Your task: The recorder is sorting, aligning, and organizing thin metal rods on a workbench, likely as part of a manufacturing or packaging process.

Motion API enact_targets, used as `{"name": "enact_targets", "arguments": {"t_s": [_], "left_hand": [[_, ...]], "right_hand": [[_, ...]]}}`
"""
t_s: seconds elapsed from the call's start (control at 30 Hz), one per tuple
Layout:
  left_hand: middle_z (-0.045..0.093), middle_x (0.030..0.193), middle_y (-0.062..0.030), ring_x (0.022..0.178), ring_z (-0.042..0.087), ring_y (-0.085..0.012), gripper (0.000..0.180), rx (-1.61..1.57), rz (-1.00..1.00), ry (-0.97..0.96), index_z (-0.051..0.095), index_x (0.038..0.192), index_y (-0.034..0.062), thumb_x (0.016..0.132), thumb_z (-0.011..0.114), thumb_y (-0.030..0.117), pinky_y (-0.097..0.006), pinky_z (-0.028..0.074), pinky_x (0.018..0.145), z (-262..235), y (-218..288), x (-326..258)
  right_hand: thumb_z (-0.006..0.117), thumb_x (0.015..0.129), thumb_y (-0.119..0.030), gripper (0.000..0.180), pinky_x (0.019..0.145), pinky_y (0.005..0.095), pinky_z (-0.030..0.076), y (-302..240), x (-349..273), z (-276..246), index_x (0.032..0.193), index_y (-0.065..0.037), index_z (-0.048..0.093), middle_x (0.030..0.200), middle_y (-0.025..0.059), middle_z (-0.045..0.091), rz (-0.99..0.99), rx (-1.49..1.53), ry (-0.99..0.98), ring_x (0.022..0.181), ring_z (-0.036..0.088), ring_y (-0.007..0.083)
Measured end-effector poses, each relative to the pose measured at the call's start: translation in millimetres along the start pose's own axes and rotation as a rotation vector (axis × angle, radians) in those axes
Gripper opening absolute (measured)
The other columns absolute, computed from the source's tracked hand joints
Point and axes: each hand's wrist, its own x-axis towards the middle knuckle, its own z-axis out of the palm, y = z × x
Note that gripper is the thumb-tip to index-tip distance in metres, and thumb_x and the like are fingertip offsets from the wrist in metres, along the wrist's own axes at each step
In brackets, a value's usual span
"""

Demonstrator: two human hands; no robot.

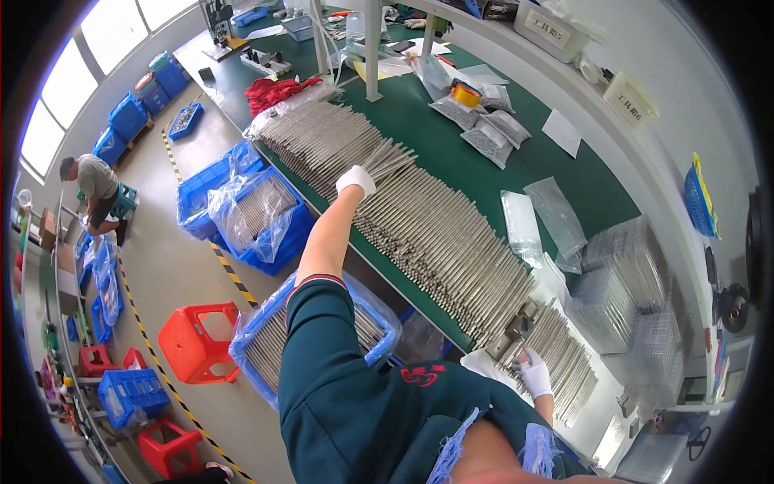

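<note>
A long row of grey metal rods (pixel 419 226) lies side by side along the front edge of the green table (pixel 451 153). My left hand (pixel 355 180), in a white glove, reaches out and rests on the rods near the row's middle, fingers closed around a few of them. Close to my body my right hand (pixel 533 373), also gloved in white, touches the rods' ends beside a small metal block (pixel 516 331); whether it grips anything I cannot tell. Another bunch of rods (pixel 568 363) lies to the right of that hand.
Blue crates lined with plastic and filled with rods (pixel 258 214) stand on the floor left of the table, one (pixel 266 347) right by my side. Red stools (pixel 197 343), stacked clear trays (pixel 629 298), bags of small parts (pixel 488 129). A person (pixel 97 194) crouches far left.
</note>
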Motion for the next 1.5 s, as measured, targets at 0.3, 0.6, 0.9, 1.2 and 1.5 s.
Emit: {"name": "enact_targets", "arguments": {"t_s": [0.3, 0.6, 0.9, 1.2, 1.5], "left_hand": [[0.058, 0.059, -0.0147, 0.043, 0.054, -0.0189, 0.010, -0.786, -0.061, -0.082, 0.062, 0.074, -0.0031, 0.067, 0.059, 0.002, -0.033, 0.040, 0.040, 18, -7, 0], [0.055, 0.056, -0.0053, 0.046, 0.050, -0.0130, 0.011, -0.952, 0.204, -0.572, 0.053, 0.058, 0.0059, 0.066, 0.061, 0.005, -0.027, 0.037, 0.043, 8, 37, -166], [0.055, 0.059, -0.0023, 0.051, 0.057, -0.0112, 0.014, -0.503, 0.202, -1.462, 0.056, 0.066, 0.0059, 0.075, 0.065, 0.011, -0.025, 0.047, 0.046, 40, 123, -329], [0.068, 0.079, -0.0184, 0.049, 0.063, -0.0207, 0.083, -0.249, 0.118, -1.812, 0.065, 0.104, -0.0022, 0.089, 0.031, 0.072, -0.027, 0.050, 0.040, 95, 216, -331], [0.059, 0.121, -0.0186, 0.113, 0.057, -0.0256, 0.071, -1.023, 0.538, -1.197, 0.055, 0.122, -0.0065, 0.096, 0.036, 0.057, -0.036, 0.046, 0.098, 195, 316, -387]], "right_hand": [[0.060, 0.091, -0.029, 0.047, 0.080, 0.0314, 0.050, 6, 11, -1, 0.132, -0.008, 0.051, 0.104, 0.0143, 0.069, -0.185, -0.136, -0.026, 0.088, 0.067, 0.0227], [0.085, 0.058, -0.025, 0.095, 0.109, 0.0455, 0.032, -145, 16, -6, 0.138, -0.005, 0.039, 0.141, 0.0187, 0.041, -1.017, -0.554, 0.241, 0.131, 0.038, 0.0383], [0.073, 0.058, -0.018, 0.085, 0.089, 0.0494, 0.045, -204, -32, -20, 0.137, -0.016, 0.042, 0.106, 0.0157, 0.060, -1.216, -0.917, -0.152, 0.098, 0.061, 0.0310], [0.076, 0.071, -0.020, 0.054, 0.083, 0.0308, 0.050, -65, -77, -38, 0.118, -0.002, 0.056, 0.102, 0.0113, 0.068, -0.389, 0.244, -0.477, 0.089, 0.066, 0.0206], [0.073, 0.076, -0.012, 0.037, 0.064, 0.0315, 0.054, 14, -89, -44, 0.107, -0.003, 0.056, 0.081, 0.0074, 0.062, 0.017, 1.246, -0.487, 0.067, 0.063, 0.0154]]}}
